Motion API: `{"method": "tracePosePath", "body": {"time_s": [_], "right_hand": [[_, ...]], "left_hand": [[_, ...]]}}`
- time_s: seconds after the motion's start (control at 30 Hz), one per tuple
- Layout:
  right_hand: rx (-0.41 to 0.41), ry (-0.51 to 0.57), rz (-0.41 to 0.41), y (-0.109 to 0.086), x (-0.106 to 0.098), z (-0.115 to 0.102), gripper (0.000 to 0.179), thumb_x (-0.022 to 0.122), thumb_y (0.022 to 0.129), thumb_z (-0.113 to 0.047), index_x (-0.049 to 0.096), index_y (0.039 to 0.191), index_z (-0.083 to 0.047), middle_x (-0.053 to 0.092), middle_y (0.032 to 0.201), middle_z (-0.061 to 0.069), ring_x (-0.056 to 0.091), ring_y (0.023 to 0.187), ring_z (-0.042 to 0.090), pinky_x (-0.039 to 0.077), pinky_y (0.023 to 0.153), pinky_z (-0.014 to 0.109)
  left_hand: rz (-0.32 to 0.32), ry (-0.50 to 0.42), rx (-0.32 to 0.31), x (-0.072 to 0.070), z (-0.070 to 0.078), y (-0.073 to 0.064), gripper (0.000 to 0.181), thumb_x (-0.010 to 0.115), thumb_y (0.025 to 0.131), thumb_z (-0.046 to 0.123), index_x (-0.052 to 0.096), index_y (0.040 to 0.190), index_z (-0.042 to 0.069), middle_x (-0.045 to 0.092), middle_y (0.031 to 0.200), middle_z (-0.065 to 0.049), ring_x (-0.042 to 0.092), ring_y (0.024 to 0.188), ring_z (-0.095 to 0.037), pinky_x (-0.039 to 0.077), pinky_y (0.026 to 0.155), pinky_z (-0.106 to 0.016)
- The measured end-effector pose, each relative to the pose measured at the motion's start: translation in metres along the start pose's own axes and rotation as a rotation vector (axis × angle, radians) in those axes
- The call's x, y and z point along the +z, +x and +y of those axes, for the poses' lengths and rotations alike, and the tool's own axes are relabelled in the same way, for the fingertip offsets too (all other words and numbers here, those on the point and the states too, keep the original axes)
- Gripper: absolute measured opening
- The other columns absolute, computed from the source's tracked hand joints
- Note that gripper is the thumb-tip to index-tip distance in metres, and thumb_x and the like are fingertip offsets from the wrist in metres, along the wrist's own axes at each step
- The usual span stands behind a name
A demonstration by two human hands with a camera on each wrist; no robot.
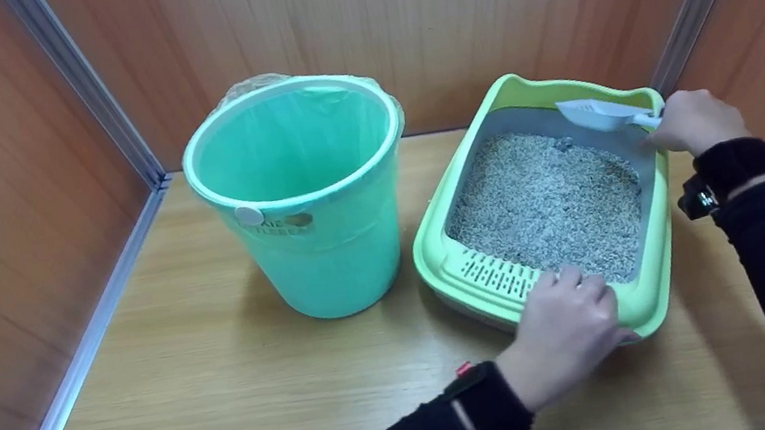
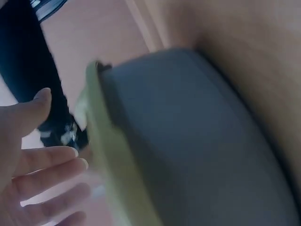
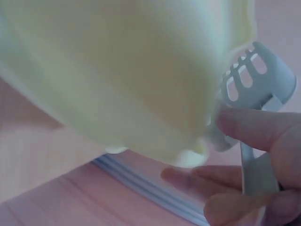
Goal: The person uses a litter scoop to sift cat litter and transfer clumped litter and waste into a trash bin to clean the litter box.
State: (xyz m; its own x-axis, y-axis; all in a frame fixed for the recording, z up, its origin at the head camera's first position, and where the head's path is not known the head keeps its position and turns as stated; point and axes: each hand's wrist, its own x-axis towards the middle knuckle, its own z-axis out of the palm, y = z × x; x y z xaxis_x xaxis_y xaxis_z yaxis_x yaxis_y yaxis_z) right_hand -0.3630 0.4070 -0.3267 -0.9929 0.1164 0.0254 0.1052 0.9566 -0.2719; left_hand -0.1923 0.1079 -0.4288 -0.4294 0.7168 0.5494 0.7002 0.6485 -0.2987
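A lime-green and grey litter tray [image 1: 656, 292] rests on the right side of a pale wood-grain bench [image 1: 172, 383], filled with grey, gritty litter [image 1: 547, 198]. The person's right hand [image 1: 702, 121] is at its far right corner, fingers curled around the handle of a pale scoop [image 1: 595, 113], whose slotted head hangs over the inside edge; whether these fingers also grip the rim, I cannot tell. The left hand [image 1: 570, 331] is at the near edge, its fingers spread and fairly straight in the left wrist view, not closed around anything. If one side were raised or pushed harder than the other, the loose grains could slide and spill over the low front; with the scoop sharing the right hand, its handle could twist free or its head knock the rim. A hard sideways shove to the left might also bump the nearby bucket [image 1: 330, 268]. The tray is a rounded rectangle of smooth plastic, its wavy rim higher at the back, with a slotted ledge [image 1: 494, 274] in front. The mint-green bucket is round, tapering downward, with a thin, crinkled, see-through liner [image 1: 257, 86] folded over its lip. Reddish wood-grain panels [image 1: 352, 14] enclose the bench.
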Motion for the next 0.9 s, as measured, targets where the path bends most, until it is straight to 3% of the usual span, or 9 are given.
{"method": "tracePosePath", "body": {"time_s": [0.13, 0.33, 0.5, 0.6, 0.73, 0.9], "right_hand": [[0.002, 0.007, -0.029, 0.005, 0.006, 0.002, 0.027, 0.071, 0.089, -0.023, 0.055, 0.086, -0.001, 0.046, 0.073, 0.007, 0.048, 0.066, 0.028, 0.038, 0.058, 0.040], [-0.008, 0.005, 0.005, 0.004, 0.011, 0.001, 0.024, 0.067, 0.089, -0.020, 0.057, 0.089, 0.001, 0.052, 0.076, 0.012, 0.051, 0.068, 0.031, 0.039, 0.058, 0.041], [0.007, 0.027, -0.007, 0.004, 0.012, 0.004, 0.020, 0.063, 0.089, -0.015, 0.058, 0.093, 0.004, 0.051, 0.076, 0.013, 0.051, 0.067, 0.032, 0.040, 0.058, 0.041], [0.003, 0.024, -0.014, 0.004, 0.011, 0.008, 0.018, 0.060, 0.088, -0.014, 0.057, 0.091, 0.004, 0.049, 0.076, 0.012, 0.049, 0.067, 0.031, 0.039, 0.058, 0.041], [-0.062, -0.008, -0.019, 0.008, 0.011, 0.015, 0.017, 0.060, 0.087, -0.013, 0.056, 0.088, 0.003, 0.049, 0.076, 0.013, 0.050, 0.068, 0.032, 0.040, 0.057, 0.042], [-0.104, -0.035, -0.023, 0.006, 0.013, 0.018, 0.016, 0.061, 0.087, -0.012, 0.057, 0.087, 0.003, 0.052, 0.078, 0.016, 0.052, 0.069, 0.034, 0.043, 0.056, 0.044]], "left_hand": [[-0.028, 0.007, -0.040, 0.012, 0.015, 0.007, 0.048, 0.062, 0.092, 0.074, 0.080, 0.098, 0.030, 0.071, 0.093, 0.018, 0.053, 0.075, -0.003, 0.035, 0.063, -0.020], [0.043, -0.083, -0.079, 0.021, 0.020, 0.009, 0.035, 0.076, 0.090, 0.063, 0.081, 0.090, 0.028, 0.073, 0.095, 0.017, 0.059, 0.090, -0.007, 0.040, 0.072, -0.023], [0.060, -0.082, -0.084, 0.021, 0.022, 0.011, 0.031, 0.078, 0.089, 0.059, 0.079, 0.087, 0.027, 0.072, 0.095, 0.016, 0.062, 0.102, -0.012, 0.042, 0.076, -0.026], [0.043, -0.070, -0.084, 0.021, 0.021, 0.011, 0.031, 0.078, 0.089, 0.059, 0.079, 0.089, 0.028, 0.074, 0.098, 0.016, 0.063, 0.111, -0.013, 0.044, 0.080, -0.027], [-0.008, -0.057, -0.122, 0.019, 0.029, 0.016, 0.031, 0.079, 0.089, 0.057, 0.080, 0.096, 0.027, 0.076, 0.109, 0.015, 0.063, 0.121, -0.014, 0.047, 0.086, -0.027], [-0.071, -0.118, -0.193, 0.016, 0.032, 0.013, 0.030, 0.083, 0.089, 0.051, 0.080, 0.103, 0.025, 0.076, 0.112, 0.013, 0.064, 0.111, -0.010, 0.045, 0.085, -0.023]]}}
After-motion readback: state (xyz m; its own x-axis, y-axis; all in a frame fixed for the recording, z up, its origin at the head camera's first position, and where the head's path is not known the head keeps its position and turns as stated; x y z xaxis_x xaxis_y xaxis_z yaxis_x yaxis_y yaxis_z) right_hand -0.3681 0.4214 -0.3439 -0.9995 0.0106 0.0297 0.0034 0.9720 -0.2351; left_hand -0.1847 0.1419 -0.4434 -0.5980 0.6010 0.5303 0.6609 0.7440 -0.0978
